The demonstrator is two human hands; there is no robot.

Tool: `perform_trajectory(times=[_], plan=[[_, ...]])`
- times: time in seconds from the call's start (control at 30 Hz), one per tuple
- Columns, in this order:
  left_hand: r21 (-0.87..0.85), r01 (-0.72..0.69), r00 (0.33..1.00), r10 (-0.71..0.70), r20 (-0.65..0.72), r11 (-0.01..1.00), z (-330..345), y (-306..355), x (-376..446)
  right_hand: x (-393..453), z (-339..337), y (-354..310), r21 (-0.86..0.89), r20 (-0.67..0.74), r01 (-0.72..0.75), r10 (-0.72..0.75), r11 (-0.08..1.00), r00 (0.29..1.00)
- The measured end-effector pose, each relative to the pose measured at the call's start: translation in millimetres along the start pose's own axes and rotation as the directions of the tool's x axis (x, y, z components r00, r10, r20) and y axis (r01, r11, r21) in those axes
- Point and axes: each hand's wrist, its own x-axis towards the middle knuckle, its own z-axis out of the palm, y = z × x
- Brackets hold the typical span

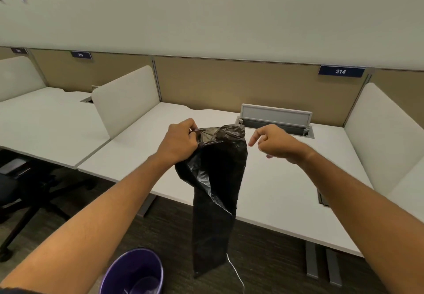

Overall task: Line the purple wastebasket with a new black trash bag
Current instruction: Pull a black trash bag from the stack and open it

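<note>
Left hand [181, 141]: raised, pinching the black trash bag [216, 192] mouth
Right hand [274, 141]: loosely curled, empty, beside bag
Desk [286, 192]: white, beneath both hands
Wastebasket [133, 270]: purple, on floor below left forearm

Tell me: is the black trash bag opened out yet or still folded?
Mostly folded. The black trash bag hangs as a narrow strip from the left hand, its mouth barely parted; the right hand is off it.

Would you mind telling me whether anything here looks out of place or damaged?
Only small things: a thin pale strand trails from the black trash bag's lower end, and the desk's cable hatch lid stands propped open. Nothing looks spilled or broken.
</note>
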Motion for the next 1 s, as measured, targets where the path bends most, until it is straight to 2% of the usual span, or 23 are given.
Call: perform_trajectory(times=[0.1, 0.17, 0.27, 0.37, 0.47, 0.6, 0.7, 0.8, 0.87, 0.93, 1.0], plan=[[0.017, -0.008, 1.0, 0.008, 0.012, 1.0, -0.2, 8.1, -4.9, -7.5, 5.2, -5.4, 0.062, 0.098, -0.044, 0.038, 0.997, 0.994], [-0.014, -0.001, 1.0, 0.001, 0.011, 1.0, 5.9, 17.4, -9.8, -12.7, 13.7, -18.6, 0.198, 0.187, -0.105, 0.068, 0.974, 0.98], [-0.088, 0.092, 0.996, -0.094, -0.014, 0.992, 14.7, 25.8, -14.8, -15.4, 29.4, -39.5, 0.31, 0.323, -0.181, 0.076, 0.933, 0.943], [-0.161, 0.159, 0.987, -0.16, 0.003, 0.974, 18.2, 27.0, -19.1, -13.3, 49.9, -49.5, 0.312, 0.283, -0.139, 0.047, 0.94, 0.958], [-0.204, 0.192, 0.981, -0.189, 0.032, 0.96, 18.1, 23.4, -24.7, -10.1, 63.1, -50.8, 0.398, 0.192, -0.124, 0.05, 0.909, 0.98], [-0.129, 0.217, 0.974, -0.223, -0.037, 0.968, -4.2, 5.7, -23.3, -6.0, 58.2, -28.6, 0.246, -0.013, -0.096, 0.103, 0.964, 0.995], [-0.046, 0.254, 0.961, -0.258, -0.102, 0.966, -22.5, -15.3, -24.0, -6.3, 43.6, -7.5, -0.011, -0.207, -0.134, 0.128, 0.991, 0.97], [-0.03, 0.282, 0.952, -0.284, -0.111, 0.959, -25.1, -21.7, -27.9, -7.6, 38.8, -6.1, -0.044, -0.169, -0.113, 0.104, 0.993, 0.98], [-0.05, 0.29, 0.947, -0.294, -0.127, 0.956, -22.3, -19.1, -28.5, -9.7, 42.9, -10.9, -0.069, -0.062, -0.09, 0.085, 0.994, 0.994], [-0.071, 0.3, 0.944, -0.306, -0.121, 0.951, -19.8, -16.4, -29.0, -10.8, 47.6, -12.2, -0.215, 0.048, -0.059, 0.071, 0.975, 0.996], [-0.082, 0.298, 0.946, -0.306, -0.107, 0.951, -18.0, -15.7, -30.0, -11.9, 47.3, -15.1, -0.318, -0.035, -0.028, 0.018, 0.948, 0.999]])
